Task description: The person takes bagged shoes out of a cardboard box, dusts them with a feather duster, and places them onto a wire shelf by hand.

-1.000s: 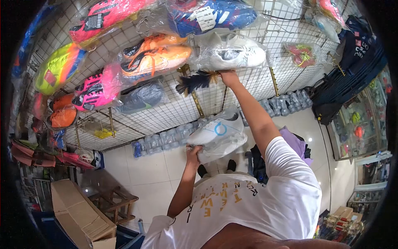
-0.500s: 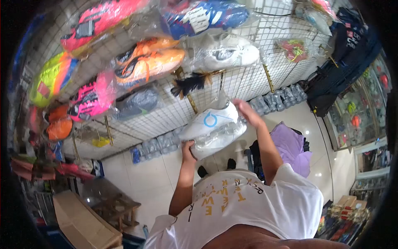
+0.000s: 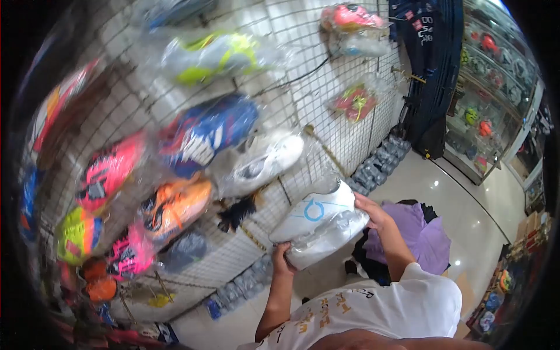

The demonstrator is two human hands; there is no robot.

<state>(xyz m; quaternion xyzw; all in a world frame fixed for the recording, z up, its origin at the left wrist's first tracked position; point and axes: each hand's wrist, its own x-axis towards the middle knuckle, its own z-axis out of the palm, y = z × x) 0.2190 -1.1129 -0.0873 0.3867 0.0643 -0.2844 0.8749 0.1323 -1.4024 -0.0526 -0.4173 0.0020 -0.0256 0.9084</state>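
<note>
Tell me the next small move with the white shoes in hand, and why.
Probably a slight lift toward the mesh: the left hand and right hand already support the bagged white shoes at opposite ends, and other bagged shoes, like the orange shoes, hang there.

White shoes [image 3: 303,213]: smooth finish, in clear, glossy, crinkled plastic bag [image 3: 335,228]. Far wall grid [image 3: 380,111]: thin wire, apparently metal. Right: purple cloth [image 3: 411,239], matt; floor tile [image 3: 466,204], smooth, glossy.

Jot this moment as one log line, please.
Left grip: holding bagged white shoes | right grip: at their heel end | wire grid: bearing display shoes
</note>
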